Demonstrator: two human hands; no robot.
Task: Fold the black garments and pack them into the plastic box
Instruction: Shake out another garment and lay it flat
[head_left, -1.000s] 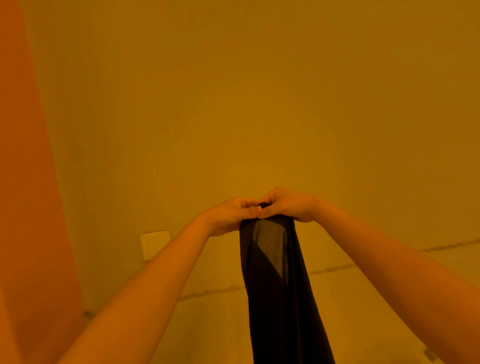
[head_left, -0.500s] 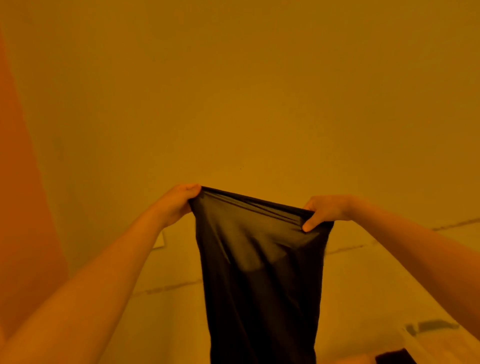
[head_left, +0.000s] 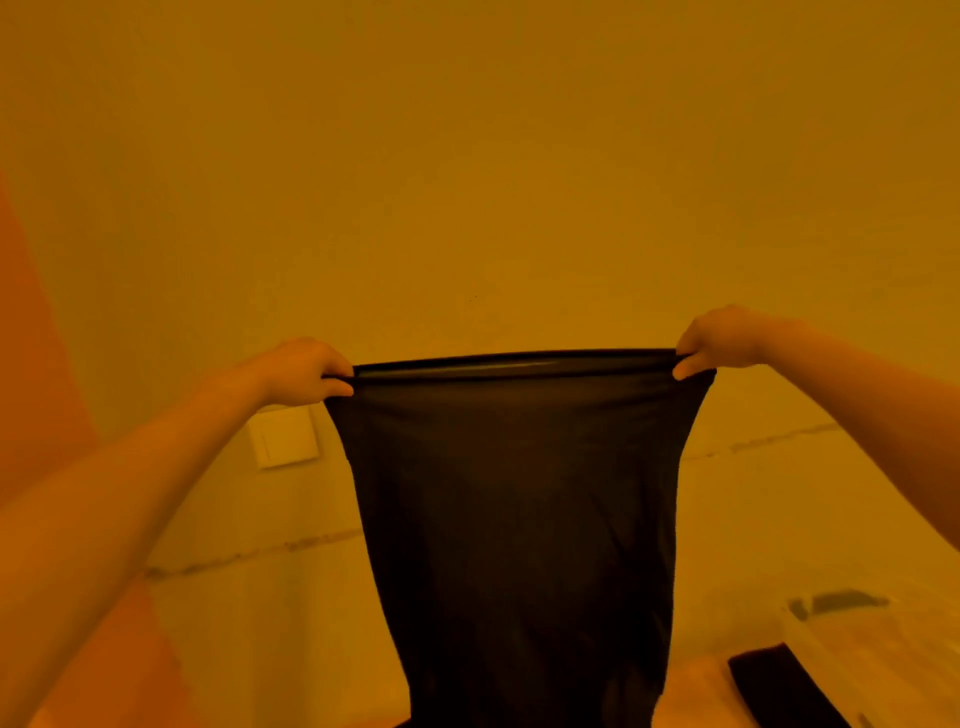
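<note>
Holding a black garment stretched at chest height

Facing a plain wall under strong orange light. A black garment hangs in front of it, its long axis vertical: the top hem runs level from side to side, pulled taut, and the cloth narrows as it drops out of view at the bottom edge. The top band shows two layers with a thin gap between them.

Both forearms reach forward and upward, spread wide apart, wrists roughly level. The left hand is closed over the hem's left corner, knuckles up, fingers curled round the cloth. The right hand pinches the right corner between thumb and curled fingers.

At lower right a clear plastic box stands on a pale wooden surface, its rim only partly visible. A second dark cloth lies just beside the box; whether it touches cannot be told.

A pale switch plate sits on the wall below the left hand
</note>
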